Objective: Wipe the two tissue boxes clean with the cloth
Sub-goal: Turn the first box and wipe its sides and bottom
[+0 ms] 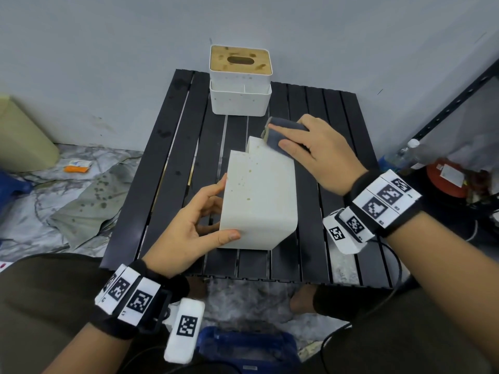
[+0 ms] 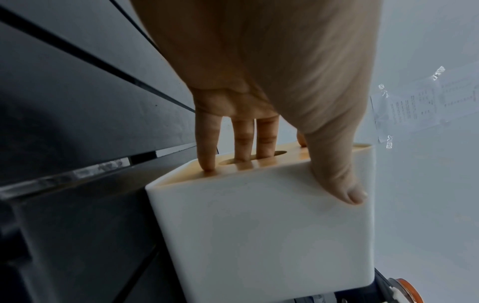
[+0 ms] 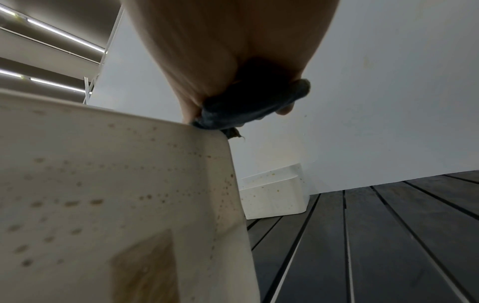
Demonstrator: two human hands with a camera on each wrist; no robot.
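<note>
A white tissue box (image 1: 259, 195) lies tipped on its side on the black slatted table (image 1: 310, 168), speckled with brown spots. My left hand (image 1: 199, 225) holds it: the thumb lies on the near white face (image 2: 259, 235) and the fingers (image 2: 207, 155) press its wooden lid, two reaching into the slot. My right hand (image 1: 313, 149) grips a folded dark grey cloth (image 1: 280, 133) and presses it on the box's far top corner (image 3: 217, 135). A second white tissue box (image 1: 240, 82) with a stained wooden lid stands upright at the table's far edge, also in the right wrist view (image 3: 274, 196).
A grey wall rises right behind the table. A crumpled stained cloth (image 1: 83, 209) and an orange packet (image 1: 78, 166) lie on the floor at left. A black metal shelf (image 1: 453, 103), a plastic bottle (image 1: 405, 152) and a red object (image 1: 448, 179) crowd the right side.
</note>
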